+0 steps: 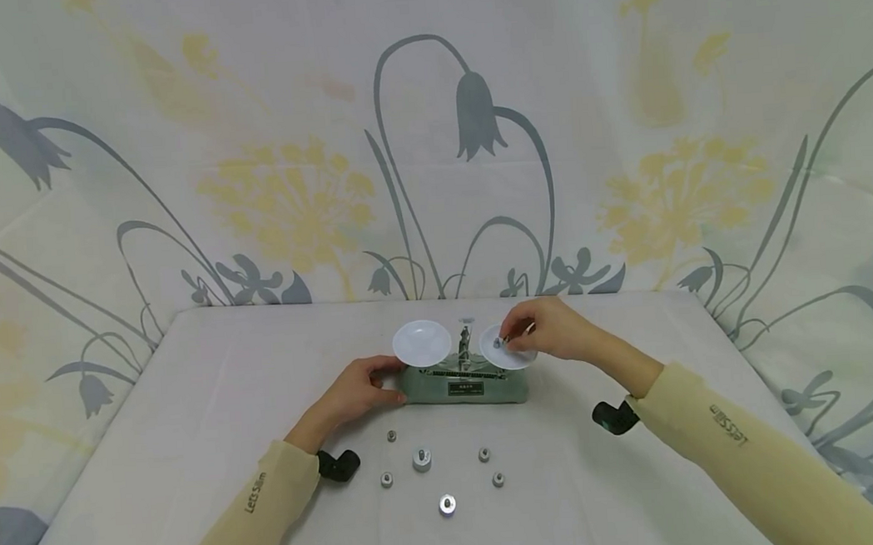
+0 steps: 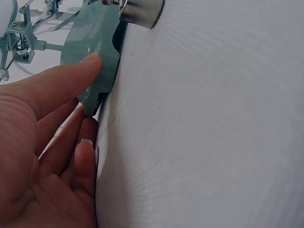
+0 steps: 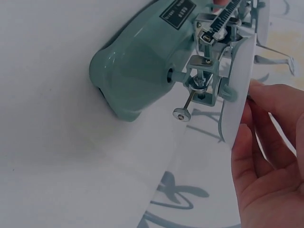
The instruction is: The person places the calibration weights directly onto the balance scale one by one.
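Note:
A green balance scale (image 1: 424, 390) carries two white pans. My left hand (image 1: 355, 390) holds the left end of its base; in the left wrist view the thumb (image 2: 88, 69) lies on the green casing and other fingers reach behind its end. Above the right pan (image 1: 496, 358), my right hand (image 1: 552, 329) pinches a small metal weight (image 1: 506, 341) between thumb and fingers. Another small weight (image 1: 497, 344) is on that pan beside the fingertips. From the right wrist, the pan's edge mostly hides what the fingers hold. The left pan (image 1: 422, 343) bears nothing visible.
Several metal weights stand on the white-covered table (image 1: 570, 498) before the scale, among them a larger one (image 1: 421, 460) and a medium one (image 1: 447, 506). A flower-patterned cloth (image 1: 431, 181) hangs behind. In the right wrist view, an adjusting screw (image 3: 181, 114) sticks out below the right pan.

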The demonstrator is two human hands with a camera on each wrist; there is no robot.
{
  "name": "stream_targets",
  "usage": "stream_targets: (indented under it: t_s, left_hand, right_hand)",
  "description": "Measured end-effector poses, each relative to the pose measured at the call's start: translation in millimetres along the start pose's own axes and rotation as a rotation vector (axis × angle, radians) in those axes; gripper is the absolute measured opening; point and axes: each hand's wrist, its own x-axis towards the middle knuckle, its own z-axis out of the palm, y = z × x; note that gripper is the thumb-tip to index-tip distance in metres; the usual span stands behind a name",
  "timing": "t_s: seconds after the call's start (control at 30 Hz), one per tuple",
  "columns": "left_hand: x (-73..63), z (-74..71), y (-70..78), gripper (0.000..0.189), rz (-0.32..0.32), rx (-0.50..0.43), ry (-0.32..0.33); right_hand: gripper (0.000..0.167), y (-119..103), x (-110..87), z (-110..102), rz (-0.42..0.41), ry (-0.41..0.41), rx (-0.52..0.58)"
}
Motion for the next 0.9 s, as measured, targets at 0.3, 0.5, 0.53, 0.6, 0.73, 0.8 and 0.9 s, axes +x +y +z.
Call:
stream_targets:
  t_s: [0.3, 0.5, 0.53, 0.6, 0.73, 0.8, 0.9]
  left_hand:
    - [0.4, -0.5, -0.5, 0.056, 0.003, -0.004, -0.004]
    - [0.6, -0.9, -0.5, 0.056, 0.011, 0.002, -0.001]
    - [0.6, -0.9, -0.4, 0.056, 0.011, 0.004, -0.002]
    - [0.6, -1.0, -0.4, 0.056, 0.009, 0.007, -0.001]
    - [0.1, -0.7, 0.2, 0.056, 0.007, 0.016, -0.002]
    - [-0.1, -0.6, 0.6, 0.056, 0.008, 0.019, -0.002]
    - [-0.3, -0.4, 1.2, 0.056, 0.009, 0.02, -0.002]
  right_hand:
    - [0.012, 1.6, 0.0, 1.0, -0.009, -0.004, 0.006]
    - [0.011, 3.0, -0.9, 0.7, -0.001, 0.002, 0.003]
    - [0.011, 3.0, -1.2, 0.2, 0.0, 0.005, 0.001]
    - [0.011, 2.2, -2.0, -1.2, 0.002, 0.009, -0.004]
    - [0.012, 0.6, -4.5, -4.8, 0.004, 0.02, -0.014]
    - [0.012, 1.3, -5.8, -6.0, 0.007, 0.024, -0.019]
    - [0.013, 2.5, -7.7, -7.6, 0.018, 0.03, -0.016]
